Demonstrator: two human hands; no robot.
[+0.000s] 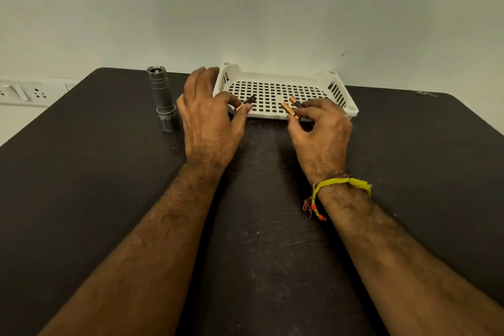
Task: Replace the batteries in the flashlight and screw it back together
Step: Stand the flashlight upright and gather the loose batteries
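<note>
A grey metal flashlight stands head-down on the dark table, its open rear end facing up, just left of my left hand. My left hand pinches one copper-and-black battery between thumb and forefinger, above the front edge of the tray. My right hand holds two similar batteries side by side in its fingertips, copper ends pointing left. The flashlight's tail cap is not visible.
A white perforated plastic tray lies at the table's far edge against the pale wall. A white socket strip is mounted on the wall at far left. The dark table stretches toward me beneath both forearms.
</note>
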